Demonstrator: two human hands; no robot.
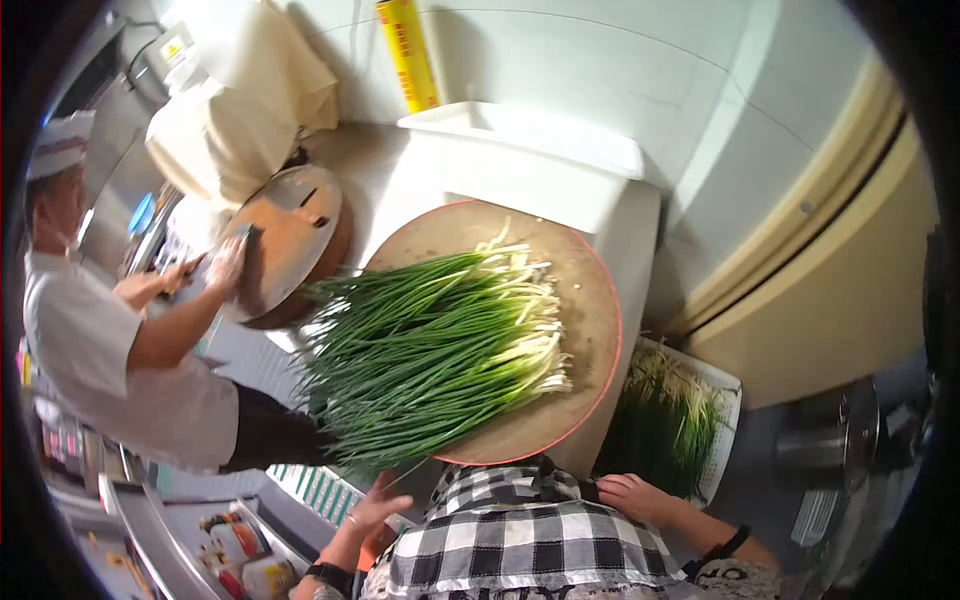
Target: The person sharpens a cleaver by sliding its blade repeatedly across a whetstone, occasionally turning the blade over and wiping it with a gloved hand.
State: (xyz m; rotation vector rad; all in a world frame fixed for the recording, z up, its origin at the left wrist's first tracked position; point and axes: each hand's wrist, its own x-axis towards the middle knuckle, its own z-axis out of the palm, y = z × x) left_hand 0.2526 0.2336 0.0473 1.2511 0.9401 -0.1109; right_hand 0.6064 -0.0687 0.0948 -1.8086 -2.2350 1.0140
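A broad pile of green onions [430, 350] lies across a round chopping board [590, 330] with a red rim. Their white ends point right, and the long green tips hang over the board's left edge. Just below those tips is my left hand [372, 508], thumb and fingers apart, with nothing I can see in it. My right hand [637, 497] is at the front edge of the table, right of the checkered apron [520, 530]. Its fingers are curled by something dark whose shape is mostly hidden.
A white bin [530, 165] stands behind the board, beside a yellow box [408, 55]. More green onions fill a white basket [722, 430] low on the right. At left, a co-worker [110, 350] works over a second round board [290, 240] with a knife [308, 207] on it.
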